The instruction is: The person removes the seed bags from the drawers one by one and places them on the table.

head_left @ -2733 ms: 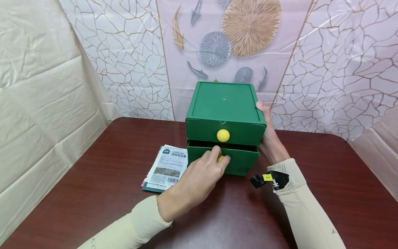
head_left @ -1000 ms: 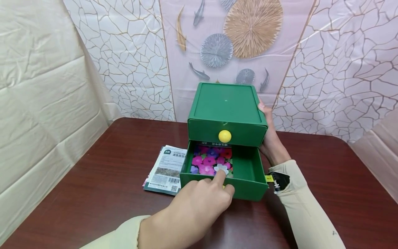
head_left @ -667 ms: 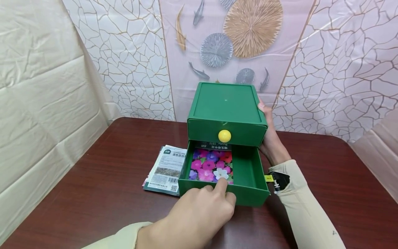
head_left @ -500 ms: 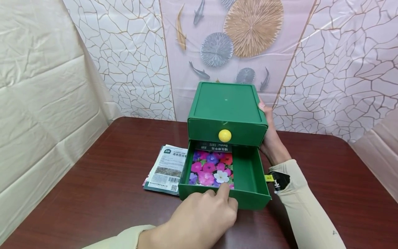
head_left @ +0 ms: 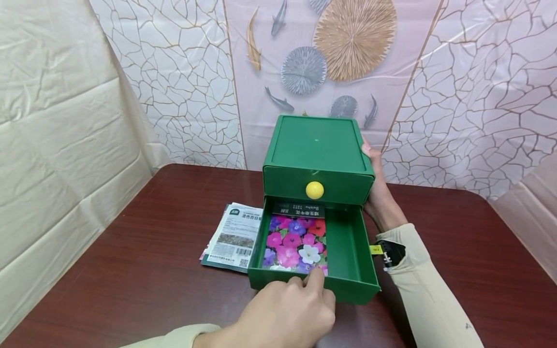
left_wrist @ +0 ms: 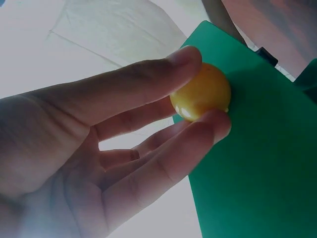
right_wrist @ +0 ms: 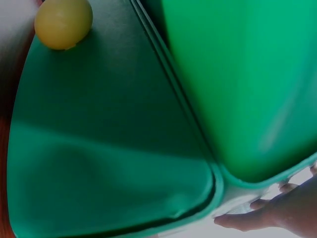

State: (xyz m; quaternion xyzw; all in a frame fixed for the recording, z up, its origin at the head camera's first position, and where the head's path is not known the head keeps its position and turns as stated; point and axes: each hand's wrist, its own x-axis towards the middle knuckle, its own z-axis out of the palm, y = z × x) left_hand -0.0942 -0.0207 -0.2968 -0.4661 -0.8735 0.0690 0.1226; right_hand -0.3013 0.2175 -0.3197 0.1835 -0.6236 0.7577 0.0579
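Note:
A green two-drawer box (head_left: 316,145) stands on the table, its lower drawer (head_left: 352,290) pulled well out toward me. My left hand (head_left: 289,311) pinches that drawer's round yellow knob (left_wrist: 204,91) between thumb and fingertips, as the left wrist view shows. Inside the drawer, along its left side, lies a flat packet (head_left: 291,241) printed with pink, purple, red and white flowers. The upper drawer, with its own yellow knob (head_left: 314,190), is closed. My right hand (head_left: 377,186) rests against the box's right side; in the right wrist view its fingers (right_wrist: 287,210) lie extended along that wall.
Left of the box lies a small stack of packets (head_left: 237,239), the top one printed with text and a barcode. The dark red-brown table (head_left: 143,261) carries everything. Patterned sheeting (head_left: 183,87) hangs behind it.
The lower drawer has slid from slightly ajar to far out toward me, drawn by my left hand on its knob, uncovering the flowered packet. My right hand has stayed at the box's side.

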